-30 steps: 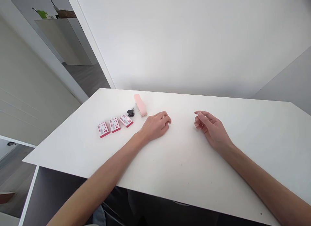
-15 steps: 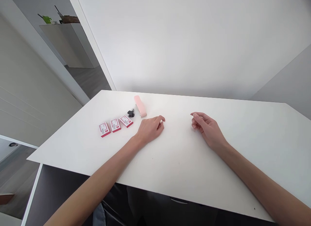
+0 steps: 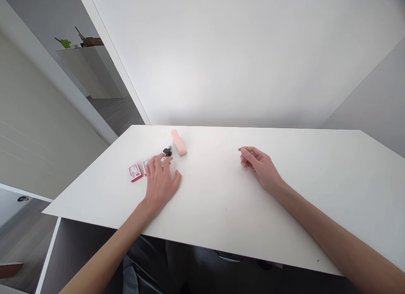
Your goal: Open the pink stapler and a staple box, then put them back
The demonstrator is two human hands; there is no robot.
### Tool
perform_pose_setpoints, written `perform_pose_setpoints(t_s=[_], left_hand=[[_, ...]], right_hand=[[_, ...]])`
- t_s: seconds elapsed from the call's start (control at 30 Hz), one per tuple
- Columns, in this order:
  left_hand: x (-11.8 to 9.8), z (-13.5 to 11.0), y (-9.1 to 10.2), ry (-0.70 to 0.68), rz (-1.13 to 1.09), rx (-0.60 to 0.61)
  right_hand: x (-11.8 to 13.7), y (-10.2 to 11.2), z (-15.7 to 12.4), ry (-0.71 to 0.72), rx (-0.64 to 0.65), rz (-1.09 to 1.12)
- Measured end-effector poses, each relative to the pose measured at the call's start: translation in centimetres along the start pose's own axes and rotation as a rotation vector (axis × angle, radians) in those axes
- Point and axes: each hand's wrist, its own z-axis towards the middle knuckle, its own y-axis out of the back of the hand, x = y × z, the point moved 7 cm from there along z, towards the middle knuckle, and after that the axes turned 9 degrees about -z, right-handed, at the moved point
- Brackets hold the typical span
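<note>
My left hand [image 3: 159, 183], fingers parted and unclenched, is left of the pink stapler [image 3: 179, 143] and nearer me, over two partly hidden red-and-white boxes [image 3: 144, 164]; contact I cannot tell | my right hand [image 3: 257, 164] curls closed, thumb against forefinger, well right of the stapler | small black object [image 3: 166, 151] sits just left of it | third box [image 3: 135, 172] lies farther left

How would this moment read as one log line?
left hand: open, at boxes, contact unclear | right hand: half-curled, apart from boxes | stapler: on table
</note>
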Motion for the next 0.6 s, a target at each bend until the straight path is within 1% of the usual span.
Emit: perform_pose_setpoints(t_s=[0.07,0.13,0.23,0.33,0.47,0.53,0.6], left_hand=[[0.9,-0.6,0.2,0.052,0.032,0.003],[1.4,-1.0,0.1,0.087,0.039,0.034],[1.4,-1.2,0.0,0.094,0.028,0.072],[0.2,-1.2,0.3,0.012,-0.022,0.084],[-1.6,-1.1,0.6,-0.136,-0.173,0.135],[-1.7,-1.0,0.7,-0.151,-0.222,0.151],[-1.3,-0.9,0.3,-0.122,-0.251,0.188]], right_hand=[[0.0,0.0,0.0,-0.003,0.004,0.003],[0.0,0.0,0.0,-0.002,0.009,0.002],[0.1,-0.1,-0.1,-0.001,0.017,0.002],[0.0,-0.1,-0.1,-0.001,0.017,-0.002],[-0.1,-0.1,0.0,0.0,0.013,-0.005],[-0.1,-0.1,0.0,0.002,0.014,-0.006],[0.0,-0.1,0.0,0.003,0.016,-0.006]])
